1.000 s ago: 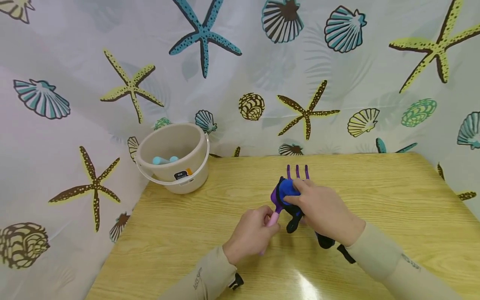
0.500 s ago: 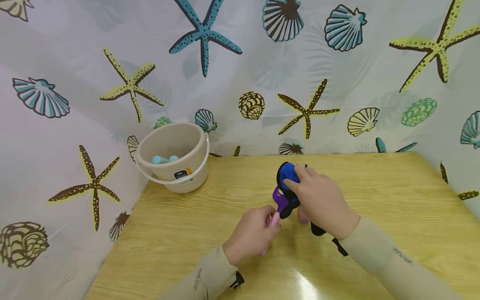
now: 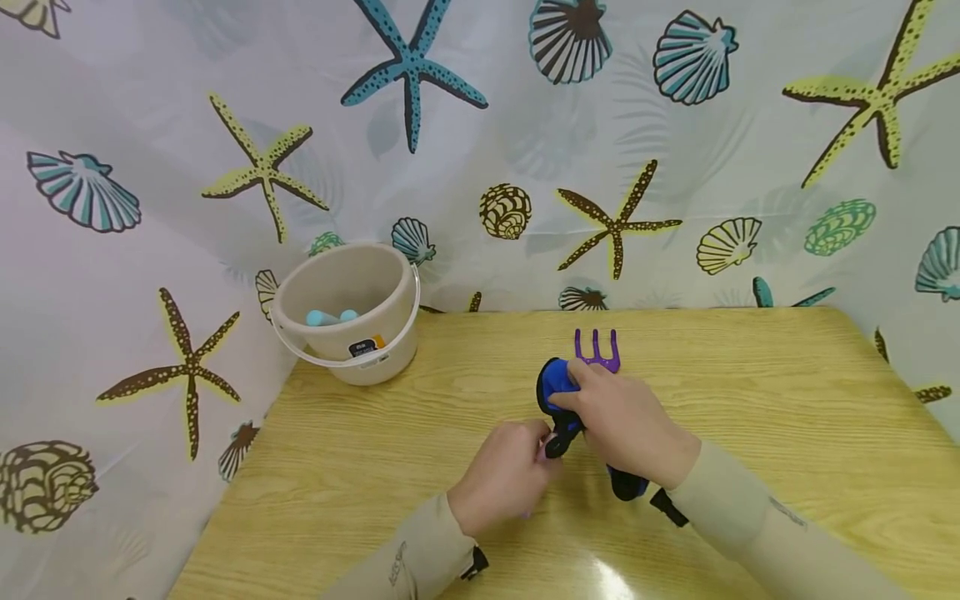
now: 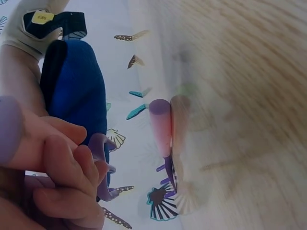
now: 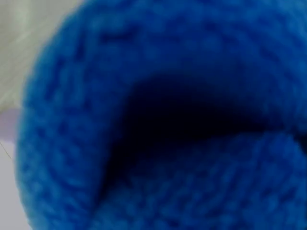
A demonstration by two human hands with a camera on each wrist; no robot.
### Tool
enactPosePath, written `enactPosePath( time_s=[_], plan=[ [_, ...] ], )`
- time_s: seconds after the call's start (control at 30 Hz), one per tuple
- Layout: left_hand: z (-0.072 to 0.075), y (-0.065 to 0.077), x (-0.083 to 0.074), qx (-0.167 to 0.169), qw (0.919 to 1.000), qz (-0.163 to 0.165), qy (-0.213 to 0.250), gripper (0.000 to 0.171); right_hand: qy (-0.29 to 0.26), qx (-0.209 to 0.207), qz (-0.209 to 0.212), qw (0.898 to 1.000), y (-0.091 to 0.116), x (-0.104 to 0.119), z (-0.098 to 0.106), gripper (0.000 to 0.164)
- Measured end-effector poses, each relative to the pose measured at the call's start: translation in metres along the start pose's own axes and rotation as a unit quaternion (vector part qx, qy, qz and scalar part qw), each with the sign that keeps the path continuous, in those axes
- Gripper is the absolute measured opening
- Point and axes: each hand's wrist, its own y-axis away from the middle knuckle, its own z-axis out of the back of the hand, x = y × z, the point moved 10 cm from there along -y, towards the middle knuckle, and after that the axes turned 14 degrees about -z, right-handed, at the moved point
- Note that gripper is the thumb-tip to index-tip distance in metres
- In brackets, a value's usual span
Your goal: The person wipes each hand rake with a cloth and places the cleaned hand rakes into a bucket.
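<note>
My left hand [image 3: 504,477] grips the pink handle of a small hand rake, whose curved purple prongs [image 4: 99,143] show in the left wrist view. In the head view the rake's head is hidden behind a fuzzy blue cloth [image 3: 557,385] with black edging. My right hand [image 3: 626,425] holds this cloth bunched up, wrapped over the rake's head close to my left fingers. Soft blue folds fill the right wrist view. Beyond my right hand a purple three-pronged hand fork [image 3: 598,362] lies on the table, its pink handle [image 4: 160,127] visible in the left wrist view.
A beige bucket [image 3: 390,354] with a white bail handle stands at the back left, with light blue cylinder-shaped things [image 3: 321,318] inside. The wood-grain table [image 3: 750,417] reaches back to a curtain [image 3: 450,217] printed with shells and starfish.
My right hand moved the blue cloth away along the rake's head, then back down toward my left hand. The rake's purple head is now covered. My left hand keeps its hold.
</note>
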Motion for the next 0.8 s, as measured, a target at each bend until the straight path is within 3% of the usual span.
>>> enactPosePath(
  time_s=[0.1, 0.2, 0.33, 0.5, 0.67, 0.8],
  plan=[
    [0.002, -0.001, -0.001, -0.007, 0.9994, -0.017, -0.03, 0.022, -0.012, 0.027, 0.009, 1.0, 0.005, -0.001, -0.001, 0.049],
    [0.004, -0.002, -0.002, -0.016, 0.9977, -0.029, -0.059, 0.021, -0.025, 0.033, -0.003, 0.999, 0.006, -0.006, 0.003, 0.052],
    [0.005, -0.005, -0.004, -0.017, 0.9964, -0.036, -0.074, 0.016, -0.018, -0.009, -0.02, 1.0, -0.002, -0.007, 0.015, 0.053],
    [0.006, -0.007, -0.007, -0.006, 0.9981, -0.035, -0.05, 0.023, 0.014, -0.038, -0.026, 0.999, -0.009, -0.004, 0.015, 0.053],
    [0.01, -0.006, -0.006, -0.006, 0.9985, -0.029, -0.046, 0.01, 0.019, -0.025, -0.025, 0.999, -0.004, -0.006, 0.012, 0.05],
    [0.013, -0.004, 0.0, -0.016, 0.9992, -0.017, -0.032, 0.011, 0.016, 0.001, -0.039, 0.999, 0.004, -0.015, 0.012, 0.053]
  ],
)
